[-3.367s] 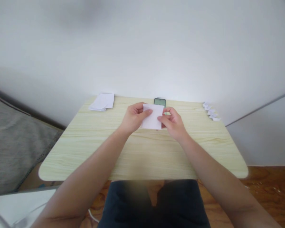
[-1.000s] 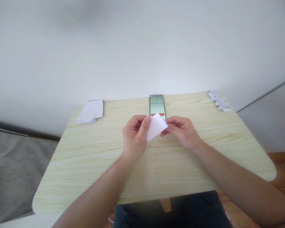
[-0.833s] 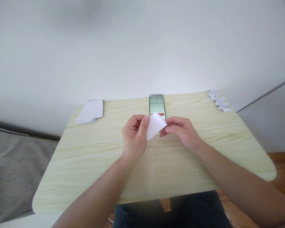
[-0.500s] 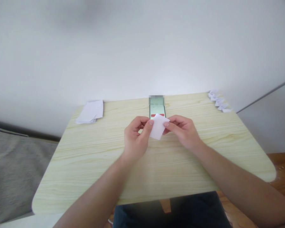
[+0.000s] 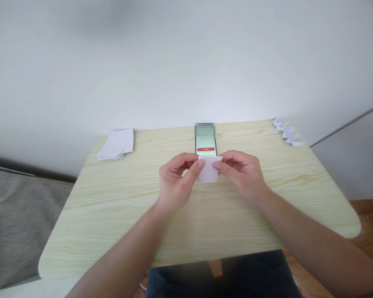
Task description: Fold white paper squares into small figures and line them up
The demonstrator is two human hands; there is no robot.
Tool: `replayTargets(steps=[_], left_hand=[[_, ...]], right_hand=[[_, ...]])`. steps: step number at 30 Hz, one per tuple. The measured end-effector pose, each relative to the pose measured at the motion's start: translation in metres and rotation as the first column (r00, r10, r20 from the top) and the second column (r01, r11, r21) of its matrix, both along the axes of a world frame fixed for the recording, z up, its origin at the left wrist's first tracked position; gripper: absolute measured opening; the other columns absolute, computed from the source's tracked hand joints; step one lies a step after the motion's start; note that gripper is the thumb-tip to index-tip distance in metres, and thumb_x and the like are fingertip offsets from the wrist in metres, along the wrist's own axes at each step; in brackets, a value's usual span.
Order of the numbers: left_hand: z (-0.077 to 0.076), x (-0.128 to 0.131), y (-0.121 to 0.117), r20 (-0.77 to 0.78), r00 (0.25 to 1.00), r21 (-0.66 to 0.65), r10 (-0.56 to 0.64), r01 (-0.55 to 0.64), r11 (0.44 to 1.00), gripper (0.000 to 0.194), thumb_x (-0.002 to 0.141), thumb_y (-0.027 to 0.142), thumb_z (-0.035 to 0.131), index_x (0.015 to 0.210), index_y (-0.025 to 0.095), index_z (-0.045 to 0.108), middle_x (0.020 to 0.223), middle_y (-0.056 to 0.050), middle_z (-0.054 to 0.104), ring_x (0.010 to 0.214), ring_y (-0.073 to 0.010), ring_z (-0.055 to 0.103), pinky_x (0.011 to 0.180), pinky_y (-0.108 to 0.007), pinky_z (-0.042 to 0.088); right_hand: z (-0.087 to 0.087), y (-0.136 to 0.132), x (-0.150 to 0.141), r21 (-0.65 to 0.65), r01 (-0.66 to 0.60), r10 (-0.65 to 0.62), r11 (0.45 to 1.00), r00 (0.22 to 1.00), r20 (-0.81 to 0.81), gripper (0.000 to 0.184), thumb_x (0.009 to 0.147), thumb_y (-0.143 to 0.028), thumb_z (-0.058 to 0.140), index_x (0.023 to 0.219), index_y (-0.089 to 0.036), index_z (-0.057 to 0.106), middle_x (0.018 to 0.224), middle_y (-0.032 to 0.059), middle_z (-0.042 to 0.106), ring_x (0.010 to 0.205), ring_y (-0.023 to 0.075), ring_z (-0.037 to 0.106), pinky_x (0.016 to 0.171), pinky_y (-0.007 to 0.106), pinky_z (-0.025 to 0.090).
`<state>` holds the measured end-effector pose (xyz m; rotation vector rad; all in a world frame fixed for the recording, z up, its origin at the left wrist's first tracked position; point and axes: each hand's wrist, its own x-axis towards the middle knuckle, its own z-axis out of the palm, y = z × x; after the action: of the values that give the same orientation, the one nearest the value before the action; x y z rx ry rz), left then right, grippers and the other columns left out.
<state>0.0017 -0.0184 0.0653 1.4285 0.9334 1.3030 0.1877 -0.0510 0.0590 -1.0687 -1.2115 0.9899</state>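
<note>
Between my two hands is a small folded white sheet of paper (image 5: 208, 170), held up over the middle of the table with its top edge nearly level. My left hand (image 5: 178, 178) is closed on its left side, thumb flat on the near face and fingers curled behind. On the right side my right hand (image 5: 241, 171) pinches the paper the same way near its top corner. The fingertips behind the sheet are hidden. Just beyond it lies a phone (image 5: 205, 142) with a lit green screen and a red bar, its lower end covered by the paper.
A stack of white paper sheets (image 5: 118, 142) lies at the table's far left. Several small folded paper pieces (image 5: 287, 132) stand in a row at the far right. The pale wooden table (image 5: 112, 207) meets a white wall (image 5: 186, 62) behind.
The paper was a larger square at first, then smaller and tilted with a corner up. It has since turned level, and my right thumb has moved onto its near face.
</note>
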Motion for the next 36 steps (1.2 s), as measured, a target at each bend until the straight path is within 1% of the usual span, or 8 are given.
replayTargets(steps=[6,12,18,22,24,27,32,36], left_hand=[[0.001,0.002,0.001,0.075,0.997,-0.052,-0.026,0.03,0.998,0.015,0.081,0.032,0.083,0.09,0.02,0.078,0.083,-0.004,0.074,0.064,-0.0107,0.06,0.059,-0.023,0.052],[0.001,0.001,0.003,0.142,0.989,-0.115,-0.04,0.057,0.992,0.017,0.079,0.031,0.084,0.09,0.02,0.078,0.078,-0.003,0.074,0.061,-0.0113,0.061,0.057,-0.024,0.053],[-0.001,0.0,0.003,0.163,0.984,-0.115,-0.067,0.087,0.99,0.012,0.08,0.027,0.083,0.089,0.021,0.078,0.076,-0.002,0.072,0.061,-0.0105,0.06,0.058,-0.023,0.052],[0.006,0.001,0.004,0.169,0.985,-0.08,-0.025,0.039,0.996,0.014,0.08,0.029,0.083,0.088,0.02,0.076,0.07,-0.002,0.07,0.06,-0.0126,0.061,0.059,-0.026,0.051],[0.017,0.002,0.005,0.193,0.981,-0.047,-0.005,0.014,0.999,0.015,0.08,0.03,0.083,0.09,0.02,0.075,0.067,-0.001,0.069,0.061,-0.0136,0.061,0.061,-0.028,0.051],[0.046,0.006,0.01,0.26,0.966,-0.004,-0.013,0.015,1.0,0.015,0.082,0.028,0.081,0.094,0.02,0.074,0.069,-0.002,0.071,0.063,-0.0143,0.064,0.065,-0.029,0.054],[0.102,0.012,0.019,0.356,0.931,0.108,-0.086,0.05,0.993,0.014,0.085,0.023,0.078,0.097,0.021,0.071,0.069,0.0,0.071,0.062,-0.0147,0.066,0.06,-0.029,0.055],[0.132,0.016,0.022,0.339,0.937,0.171,-0.087,0.029,0.985,0.012,0.085,0.019,0.076,0.095,0.02,0.068,0.071,0.0,0.07,0.062,-0.0131,0.063,0.061,-0.027,0.053]], right_hand=[[0.002,-0.001,0.0,-0.006,0.008,-0.008,1.0,1.0,-0.007,0.015,0.083,-0.036,0.082,0.09,-0.023,0.078,0.083,0.0022,0.075,0.073,0.0174,0.067,0.067,0.031,0.054],[0.004,-0.001,0.001,0.016,0.041,-0.041,0.999,0.999,0.013,0.015,0.087,-0.039,0.077,0.09,-0.025,0.078,0.082,0.0021,0.075,0.07,0.0177,0.066,0.062,0.031,0.054],[0.004,-0.003,0.0,0.014,0.033,-0.033,0.999,0.999,-0.013,0.014,0.087,-0.036,0.078,0.096,-0.026,0.078,0.087,0.0018,0.076,0.075,0.0172,0.069,0.066,0.03,0.057],[0.013,0.002,-0.002,0.019,0.005,-0.004,1.0,0.999,-0.041,0.019,0.089,-0.038,0.076,0.103,-0.027,0.077,0.096,0.0032,0.078,0.084,0.0188,0.072,0.072,0.032,0.06],[0.026,0.006,-0.003,0.019,-0.046,0.047,0.999,0.997,-0.06,0.023,0.089,-0.042,0.075,0.106,-0.026,0.076,0.097,0.0037,0.078,0.086,0.0201,0.073,0.074,0.034,0.063],[0.055,0.013,-0.002,0.04,-0.101,0.103,0.994,0.992,-0.074,0.028,0.086,-0.045,0.077,0.104,-0.024,0.075,0.089,0.0029,0.078,0.076,0.0198,0.074,0.069,0.036,0.065],[0.11,0.026,-0.009,0.129,-0.008,0.028,0.992,0.987,-0.155,0.029,0.086,-0.046,0.077,0.104,-0.024,0.07,0.084,0.0011,0.076,0.068,0.0186,0.074,0.065,0.034,0.065],[0.138,0.038,-0.021,0.224,0.013,0.051,0.974,0.961,-0.274,0.024,0.09,-0.044,0.073,0.1,-0.025,0.064,0.084,-0.0005,0.074,0.067,0.0177,0.074,0.06,0.031,0.063]])
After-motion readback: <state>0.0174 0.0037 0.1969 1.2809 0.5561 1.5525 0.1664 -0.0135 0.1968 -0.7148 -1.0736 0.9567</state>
